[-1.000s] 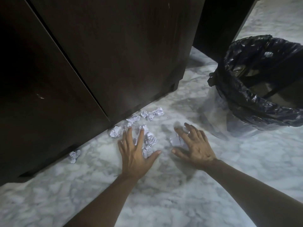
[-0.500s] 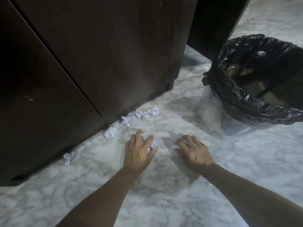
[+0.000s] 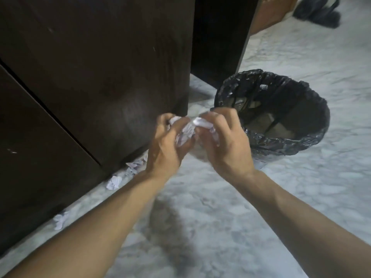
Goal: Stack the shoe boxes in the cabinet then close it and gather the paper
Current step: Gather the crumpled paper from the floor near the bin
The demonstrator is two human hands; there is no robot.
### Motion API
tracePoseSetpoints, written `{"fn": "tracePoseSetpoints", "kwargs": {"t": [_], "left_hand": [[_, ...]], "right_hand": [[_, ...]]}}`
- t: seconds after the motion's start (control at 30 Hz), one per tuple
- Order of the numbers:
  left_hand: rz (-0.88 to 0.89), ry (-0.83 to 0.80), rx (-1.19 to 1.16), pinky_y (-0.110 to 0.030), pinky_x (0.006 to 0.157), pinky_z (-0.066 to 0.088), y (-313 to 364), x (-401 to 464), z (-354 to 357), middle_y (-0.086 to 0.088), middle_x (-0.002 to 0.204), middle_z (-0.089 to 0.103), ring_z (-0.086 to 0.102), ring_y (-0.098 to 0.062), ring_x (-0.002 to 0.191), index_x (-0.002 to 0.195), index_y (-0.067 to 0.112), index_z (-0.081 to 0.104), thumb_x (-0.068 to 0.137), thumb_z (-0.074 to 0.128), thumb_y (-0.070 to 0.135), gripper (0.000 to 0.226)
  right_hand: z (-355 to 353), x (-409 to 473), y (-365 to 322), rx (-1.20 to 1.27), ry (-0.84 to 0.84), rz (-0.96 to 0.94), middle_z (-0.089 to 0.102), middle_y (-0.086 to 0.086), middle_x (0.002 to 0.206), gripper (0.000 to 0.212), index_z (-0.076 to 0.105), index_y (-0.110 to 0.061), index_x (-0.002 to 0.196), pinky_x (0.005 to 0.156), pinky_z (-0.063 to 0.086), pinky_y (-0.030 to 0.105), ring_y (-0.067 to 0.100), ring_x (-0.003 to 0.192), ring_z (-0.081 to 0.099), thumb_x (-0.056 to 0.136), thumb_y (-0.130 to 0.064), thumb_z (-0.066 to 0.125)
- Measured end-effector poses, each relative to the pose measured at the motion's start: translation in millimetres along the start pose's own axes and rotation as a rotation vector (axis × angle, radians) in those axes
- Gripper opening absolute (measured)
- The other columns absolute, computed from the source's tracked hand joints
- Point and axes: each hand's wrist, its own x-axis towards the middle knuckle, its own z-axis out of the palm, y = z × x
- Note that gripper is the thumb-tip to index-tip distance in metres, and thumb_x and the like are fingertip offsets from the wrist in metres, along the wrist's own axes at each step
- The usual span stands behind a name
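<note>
Both hands have come up off the marble floor [image 3: 251, 207] since half a second ago, when they lay flat on it raking at the scraps, and the view has tipped up so that more of the room shows. From the head camera, the left hand [image 3: 166, 145] and the right hand [image 3: 224, 143] now meet in the air, cupped toward each other and closed around a bunch of crumpled white paper [image 3: 186, 131], the fingers of each curled over its top; the hands and paper are blurred. They hang just left of the bin [image 3: 285, 141], a round wastebasket lined with a black plastic bag whose edge is folded over the rim. Inside the bin the liner looks dark and slack, with one small pale fleck near the far rim; nothing more can be made out in it. More crumpled scraps [image 3: 132, 169] lie on the floor along the foot of the dark wooden cabinet [image 3: 100, 77], partly hidden behind the left wrist, with another piece [image 3: 113, 182] just left of them and one more [image 3: 60, 219] farther left. The cabinet's doors are shut, a thin seam running between them. White marble with grey veins covers the floor, and a dark heap [image 3: 319, 15] lies on it at the far top right beside a brown panel [image 3: 269, 13].
</note>
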Motion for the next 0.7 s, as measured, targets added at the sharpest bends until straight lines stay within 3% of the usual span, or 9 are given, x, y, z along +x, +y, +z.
{"fn": "tracePoseSetpoints", "kwargs": {"t": [0.1,0.2,0.4,0.53,0.6,0.7], "left_hand": [[0.060,0.038,-0.060,-0.028,0.088,0.050,43,50,17,-0.012,0.116,0.052,0.058,-0.023,0.102,0.114,0.012,0.066,0.082,0.073,0.029,0.037],[0.139,0.064,-0.102,-0.028,0.085,0.050,80,83,41,-0.012,0.110,0.052,0.059,-0.022,0.096,0.112,0.011,0.068,0.078,0.076,0.027,0.038],[0.056,-0.131,-0.083,-0.036,0.089,0.050,112,102,87,-0.010,0.119,0.050,0.054,-0.025,0.107,0.120,0.019,0.062,0.078,0.072,0.044,0.050],[-0.082,-0.364,-0.014,-0.046,0.110,0.036,110,98,105,-0.009,0.153,0.031,0.036,-0.028,0.137,0.131,0.025,0.056,0.079,0.072,0.049,0.060],[-0.101,-0.398,-0.015,-0.045,0.114,0.030,108,97,107,-0.008,0.156,0.028,0.029,-0.025,0.143,0.136,0.027,0.052,0.078,0.069,0.055,0.067],[-0.092,-0.296,-0.108,-0.029,0.109,0.033,106,97,102,-0.008,0.144,0.047,0.043,-0.020,0.132,0.131,0.017,0.057,0.081,0.068,0.051,0.062]], "right_hand": [[-38,30,10,-0.013,0.193,0.093,0.055,0.008,0.109,0.026,0.059,-0.017,0.115,0.066,0.037,0.018,0.007,0.088,0.052,0.094,-0.032,0.058],[-74,47,41,-0.050,0.267,0.225,0.050,0.002,0.105,0.031,0.061,-0.011,0.115,0.066,0.031,0.011,0.008,0.086,0.050,0.096,-0.035,0.056],[-104,56,106,-0.035,0.273,0.503,0.055,0.014,0.113,0.030,0.057,-0.017,0.117,0.074,0.031,0.019,0.015,0.089,0.050,0.097,-0.038,0.050],[-105,47,121,0.115,0.266,0.589,0.062,0.011,0.108,0.010,0.060,-0.037,0.089,0.082,0.050,0.037,0.016,0.087,0.060,0.083,-0.035,0.052],[-106,46,117,0.173,0.303,0.602,0.064,0.010,0.107,0.012,0.058,-0.038,0.080,0.078,0.049,0.030,0.004,0.079,0.059,0.078,-0.029,0.050],[-107,47,112,0.200,0.333,0.623,0.066,0.005,0.104,0.013,0.060,-0.029,0.086,0.069,0.042,0.014,-0.007,0.073,0.054,0.084,-0.022,0.049]]}}
